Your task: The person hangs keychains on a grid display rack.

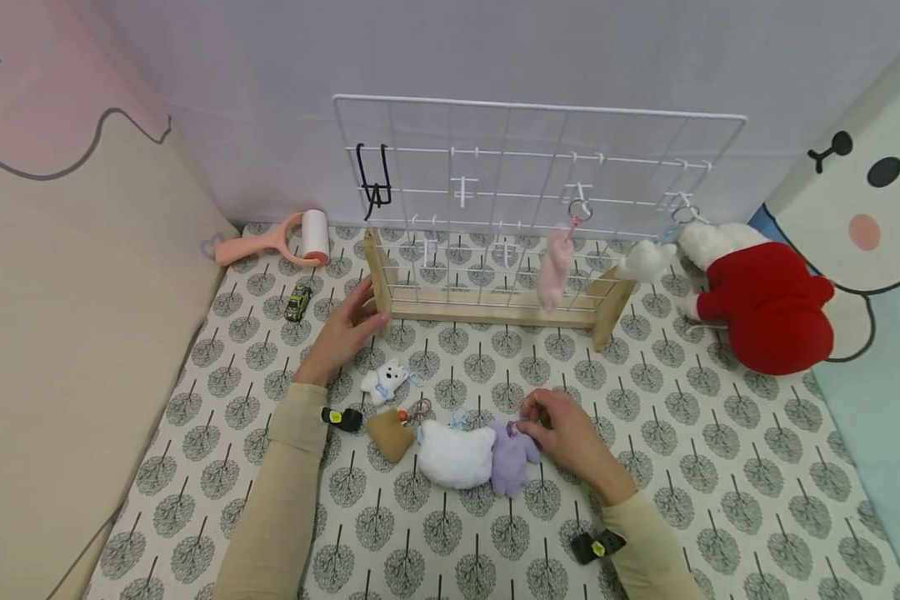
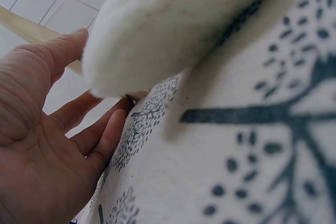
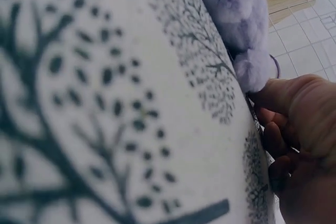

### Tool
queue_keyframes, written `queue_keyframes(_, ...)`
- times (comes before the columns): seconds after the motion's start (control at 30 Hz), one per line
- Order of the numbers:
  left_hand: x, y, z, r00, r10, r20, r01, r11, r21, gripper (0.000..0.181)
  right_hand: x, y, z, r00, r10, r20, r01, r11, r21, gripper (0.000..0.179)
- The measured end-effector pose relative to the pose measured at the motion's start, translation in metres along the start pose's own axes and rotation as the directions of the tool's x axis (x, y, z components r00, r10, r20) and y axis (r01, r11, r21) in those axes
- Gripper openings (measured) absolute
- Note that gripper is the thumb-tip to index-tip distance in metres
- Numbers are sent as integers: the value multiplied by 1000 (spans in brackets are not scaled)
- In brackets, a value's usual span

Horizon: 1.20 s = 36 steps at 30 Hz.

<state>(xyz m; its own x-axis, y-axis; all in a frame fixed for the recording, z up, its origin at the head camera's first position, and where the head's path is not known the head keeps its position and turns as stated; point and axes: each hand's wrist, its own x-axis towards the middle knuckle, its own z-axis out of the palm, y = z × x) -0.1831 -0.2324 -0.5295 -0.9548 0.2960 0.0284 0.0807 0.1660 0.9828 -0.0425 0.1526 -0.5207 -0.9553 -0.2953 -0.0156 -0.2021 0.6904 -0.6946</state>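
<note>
My left hand (image 1: pixel 348 327) is at the left wooden upright (image 1: pixel 379 271) of a white wire grid rack (image 1: pixel 510 196), thumb across its front, fingers only loosely bent. In the left wrist view, white plush (image 2: pixel 168 30) covers part of that scene. My right hand (image 1: pixel 566 433) pinches the upper end of a purple plush keychain (image 1: pixel 512 467), near its strap; the right wrist view shows a purple ring (image 3: pixel 276 66) beside the thumb. Left of it lie a white fluffy plush (image 1: pixel 456 454), a brown plush keychain (image 1: pixel 390 435) and a small white bear keychain (image 1: pixel 386 381).
A pink plush (image 1: pixel 555 271) and a white plush (image 1: pixel 647 261) hang from hooks on the rack. Right of it lies a large plush in red (image 1: pixel 772 308). At the back left are a pink-handled lint roller (image 1: pixel 270 242) and a toy car (image 1: pixel 297 302).
</note>
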Motion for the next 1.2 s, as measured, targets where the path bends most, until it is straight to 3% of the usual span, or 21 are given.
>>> queue_keyframes(0.2, 2, -3, -1, 999, 43, 6, -43, 999, 8, 77, 1, 4, -2, 999, 35, -28, -34, 998, 48, 15)
queue_keyframes(0.4, 1, -3, -1, 1000, 16, 4, -16, 1000, -5, 78, 1, 5, -4, 996, 88, -7, -87, 993, 83, 11)
queue_keyframes(0.57, 0, -2, -1, 1000, 4, 2, -4, 1000, -6, 77, 7, 3, -7, 997, 82, -11, -80, 993, 82, 11)
queue_keyframes(0.73, -5, 19, 3, 1000, -4, 10, 4, 1000, -30, 78, 18, -4, -16, 998, 55, -17, -53, 993, 101, 9)
queue_keyframes(0.8, -7, 28, 4, 1000, -12, 13, 13, 999, -43, 78, 23, -10, -21, 999, 37, -33, -34, 994, 106, 9)
queue_keyframes(1.03, -7, 30, 5, 1000, -22, 11, 22, 998, -55, 78, 41, -29, -37, 991, -10, -133, 24, 994, 108, 11)
queue_keyframes(1.2, -8, 32, 5, 1000, -23, 12, 23, 999, -44, 78, 54, -45, -46, 977, 7, -214, 30, 985, 172, 11)
